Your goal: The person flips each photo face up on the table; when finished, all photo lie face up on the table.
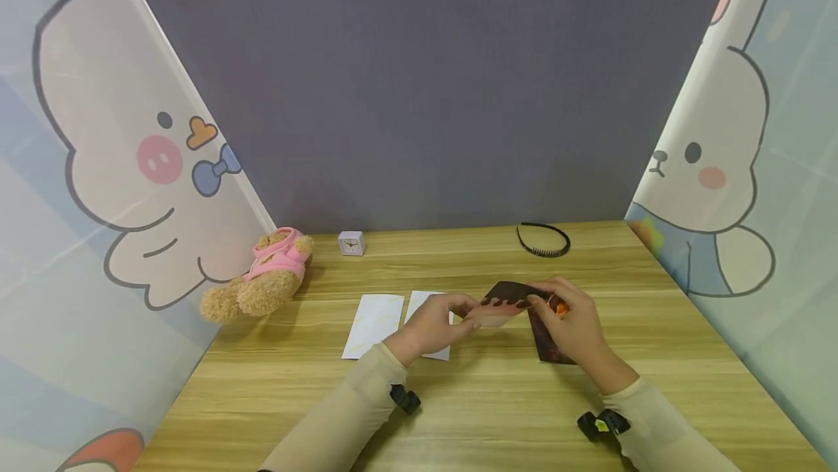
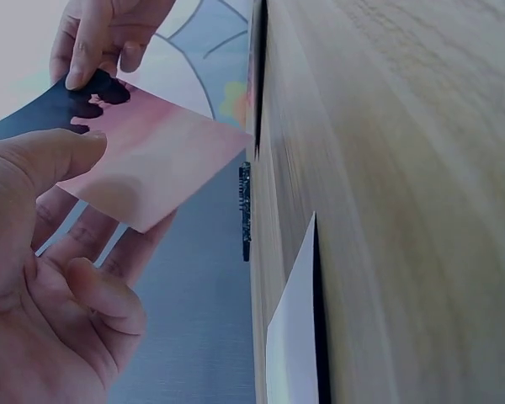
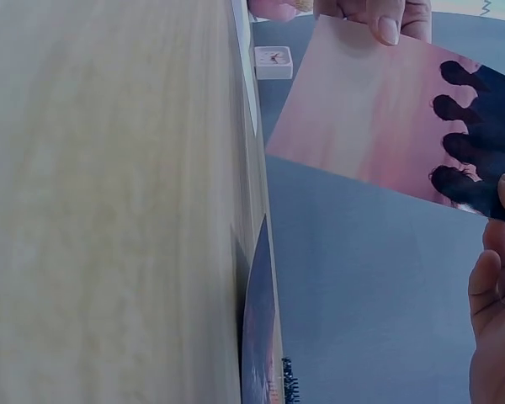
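Both hands hold one photo print (image 3: pixel 366 109) above the table, tilted between them. It shows several dark silhouetted heads against a pink sky. My left hand (image 1: pixel 432 323) pinches the pale pink end, thumb on top and fingers beneath, as the left wrist view shows. At the dark end, my right hand (image 1: pixel 572 319) grips the edge between thumb and fingers. Under the right hand a second, dark photo (image 1: pixel 548 341) with an orange spot lies on the table, partly hidden by that hand. Two white sheets (image 1: pixel 374 326) lie left of centre, one partly behind the left hand.
A teddy bear (image 1: pixel 278 268) in a pink top lies at the left edge. Toward the back stand a small white clock (image 1: pixel 351 243) and a black toothed headband (image 1: pixel 548 251). A grey panel (image 1: pixel 406 94) closes off the back, with cartoon-printed walls on both sides.
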A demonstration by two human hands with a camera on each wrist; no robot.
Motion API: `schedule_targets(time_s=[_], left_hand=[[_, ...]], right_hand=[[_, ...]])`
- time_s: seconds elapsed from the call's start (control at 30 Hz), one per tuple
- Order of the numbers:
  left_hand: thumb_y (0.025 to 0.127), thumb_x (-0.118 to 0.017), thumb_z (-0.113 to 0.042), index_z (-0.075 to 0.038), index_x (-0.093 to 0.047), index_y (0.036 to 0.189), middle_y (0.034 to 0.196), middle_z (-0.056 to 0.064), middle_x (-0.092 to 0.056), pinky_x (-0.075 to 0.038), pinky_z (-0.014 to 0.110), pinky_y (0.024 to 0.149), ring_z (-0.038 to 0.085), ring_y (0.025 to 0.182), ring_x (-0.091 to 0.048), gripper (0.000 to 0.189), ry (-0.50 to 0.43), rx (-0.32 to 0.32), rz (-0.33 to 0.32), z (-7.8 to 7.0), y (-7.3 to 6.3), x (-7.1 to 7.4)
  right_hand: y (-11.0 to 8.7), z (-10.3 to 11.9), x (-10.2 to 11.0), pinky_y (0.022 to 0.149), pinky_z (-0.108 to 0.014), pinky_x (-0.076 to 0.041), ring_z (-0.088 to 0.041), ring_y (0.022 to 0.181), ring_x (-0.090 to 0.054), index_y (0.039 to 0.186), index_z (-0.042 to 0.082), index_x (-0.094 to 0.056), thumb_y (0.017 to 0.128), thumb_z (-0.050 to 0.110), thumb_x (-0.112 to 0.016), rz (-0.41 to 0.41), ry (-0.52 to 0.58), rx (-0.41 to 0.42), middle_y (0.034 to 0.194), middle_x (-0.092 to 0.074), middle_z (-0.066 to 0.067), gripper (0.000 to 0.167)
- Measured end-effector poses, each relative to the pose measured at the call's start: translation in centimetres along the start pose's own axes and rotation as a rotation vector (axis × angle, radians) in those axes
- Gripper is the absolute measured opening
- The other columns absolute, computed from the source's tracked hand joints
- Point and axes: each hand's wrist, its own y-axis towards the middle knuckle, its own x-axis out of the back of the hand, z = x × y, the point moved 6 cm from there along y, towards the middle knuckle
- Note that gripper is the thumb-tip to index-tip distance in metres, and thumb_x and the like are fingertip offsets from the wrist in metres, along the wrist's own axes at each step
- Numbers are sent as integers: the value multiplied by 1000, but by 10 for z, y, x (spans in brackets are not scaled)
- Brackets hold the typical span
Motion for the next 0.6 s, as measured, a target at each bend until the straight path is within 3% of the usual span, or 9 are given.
schedule_targets(time_s=[0.27, 0.47, 0.6], left_hand=[[103, -70, -32, -31, -74, 113, 96, -18, -68, -53, 31, 78, 2, 92, -63, 11, -33, -25, -5, 1, -1, 6], [104, -70, -30, -29, -74, 110, 94, -17, -66, -53, 29, 77, 4, 91, -63, 8, -34, -33, -49, 0, -1, 12], [104, -70, -29, -27, -71, 99, 87, -15, -61, -52, 30, 79, 4, 92, -63, 5, -33, -33, -63, 0, 0, 13]], right_hand=[[7, 21, 4, 56, -22, -44, -18, 63, -50, 102, -4, -75, 85, -21, -73, -20, 84, -95, 89, -68, -15, 25], [9, 30, 6, 58, -22, -46, -17, 66, -52, 102, -5, -73, 89, -19, -70, -20, 137, -180, 84, -64, -15, 19], [9, 28, 7, 58, -22, -46, -16, 65, -53, 103, -5, -73, 91, -17, -70, -23, 146, -213, 80, -63, -13, 18]])
